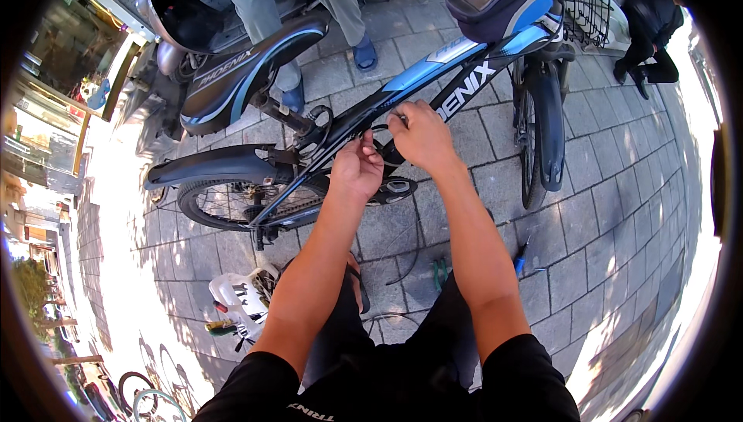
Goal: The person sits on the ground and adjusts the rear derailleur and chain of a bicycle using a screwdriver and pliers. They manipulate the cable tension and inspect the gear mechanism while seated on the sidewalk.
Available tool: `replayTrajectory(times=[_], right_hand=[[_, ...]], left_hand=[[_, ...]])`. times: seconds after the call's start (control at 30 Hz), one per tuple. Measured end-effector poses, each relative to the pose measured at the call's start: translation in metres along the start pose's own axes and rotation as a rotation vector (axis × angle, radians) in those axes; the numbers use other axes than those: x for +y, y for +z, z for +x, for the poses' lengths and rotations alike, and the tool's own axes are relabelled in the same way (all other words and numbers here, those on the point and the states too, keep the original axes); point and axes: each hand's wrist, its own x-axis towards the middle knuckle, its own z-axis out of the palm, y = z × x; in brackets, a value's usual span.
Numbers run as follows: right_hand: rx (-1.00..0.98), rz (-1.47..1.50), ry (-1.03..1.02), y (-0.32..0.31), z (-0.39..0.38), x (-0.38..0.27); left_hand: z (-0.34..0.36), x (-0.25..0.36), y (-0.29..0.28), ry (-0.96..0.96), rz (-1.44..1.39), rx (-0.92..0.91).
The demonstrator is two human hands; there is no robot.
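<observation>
Bicycle frame (419,73) beyond left hand (358,169), its grip unclear, right hand (422,135) pinching black cable (379,127)

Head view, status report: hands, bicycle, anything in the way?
Left hand and right hand close together at black-and-blue bicycle's frame, exact grip hidden. Bicycle standing on grey stone paving. Blue-handled tool lies off right, not in the way.

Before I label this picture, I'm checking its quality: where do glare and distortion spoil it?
Head view: sunlight bleaches the pavement at left and lower right; its joints bow toward the black rim; left hand and right hand, clear of glare, look fairly sharp.
</observation>
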Motion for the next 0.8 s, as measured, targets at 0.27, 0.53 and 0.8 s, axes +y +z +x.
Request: replayTrajectory(times=[0.27, 0.53, 0.8], right_hand=[[-0.133, 0.621, 0.113, -0.007, 0.014, 0.003], [-0.019, 0.655, 0.510, -0.005, 0.025, -0.019], [0.014, 0.560, 0.527, 0.009, 0.031, -0.014]], left_hand=[[0.001, -0.003, 0.002, 0.009, -0.038, -0.010], [-0.002, -0.007, 0.005, 0.013, -0.105, 0.036], [0.009, -0.003, 0.000, -0.092, -0.271, -0.131]])
